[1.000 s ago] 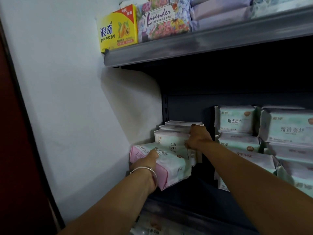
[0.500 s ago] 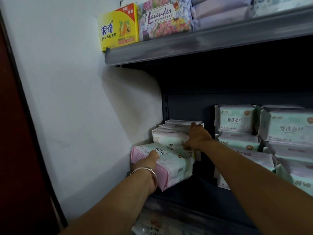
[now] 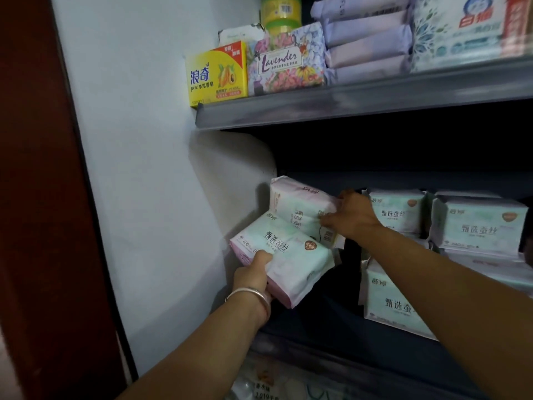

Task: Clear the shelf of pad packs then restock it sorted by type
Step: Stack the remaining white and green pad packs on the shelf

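Against white wall (image 3: 144,168), left grip (image 3: 253,277) holds pink pack (image 3: 284,259); right grip (image 3: 353,216) clutches upper pack (image 3: 300,207).

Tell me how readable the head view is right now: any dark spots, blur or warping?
Head view: dim overall; the space under the upper shelf is nearly black; pack in left hand has legible print; upper shelf's right end smeared; wide-angle lens bends the shelf edge.
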Motion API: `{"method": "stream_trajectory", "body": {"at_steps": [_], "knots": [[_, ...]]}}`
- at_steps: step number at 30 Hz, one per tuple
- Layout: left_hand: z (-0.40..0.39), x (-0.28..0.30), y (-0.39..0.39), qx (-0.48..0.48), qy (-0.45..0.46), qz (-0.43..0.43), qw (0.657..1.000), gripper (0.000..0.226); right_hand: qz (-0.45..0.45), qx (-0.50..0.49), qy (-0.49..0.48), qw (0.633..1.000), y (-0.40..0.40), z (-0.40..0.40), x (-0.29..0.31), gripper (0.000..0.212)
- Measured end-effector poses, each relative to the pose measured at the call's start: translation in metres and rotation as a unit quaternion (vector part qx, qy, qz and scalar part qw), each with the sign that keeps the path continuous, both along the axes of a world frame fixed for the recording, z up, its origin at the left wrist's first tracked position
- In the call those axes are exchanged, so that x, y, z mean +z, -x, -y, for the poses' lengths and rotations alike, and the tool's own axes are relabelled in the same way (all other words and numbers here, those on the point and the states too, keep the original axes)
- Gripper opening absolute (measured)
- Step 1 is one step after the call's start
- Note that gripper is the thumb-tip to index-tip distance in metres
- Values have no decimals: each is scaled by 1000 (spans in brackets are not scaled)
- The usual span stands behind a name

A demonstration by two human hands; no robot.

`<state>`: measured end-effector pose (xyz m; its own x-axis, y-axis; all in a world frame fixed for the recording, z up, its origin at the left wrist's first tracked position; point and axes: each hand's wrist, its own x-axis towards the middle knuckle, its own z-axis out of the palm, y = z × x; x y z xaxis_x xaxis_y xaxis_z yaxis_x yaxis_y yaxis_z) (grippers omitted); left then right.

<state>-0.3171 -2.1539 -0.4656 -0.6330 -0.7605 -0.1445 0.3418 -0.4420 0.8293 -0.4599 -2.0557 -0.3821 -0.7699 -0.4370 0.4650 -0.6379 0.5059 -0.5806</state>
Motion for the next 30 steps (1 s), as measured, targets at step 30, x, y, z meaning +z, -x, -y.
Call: {"method": "stream_trajectory", "body": {"at_steps": [30], "knots": [[22,-14,96,-19,23,164,986,32,-88,-56,24,994,46,-25,15,62]]}}
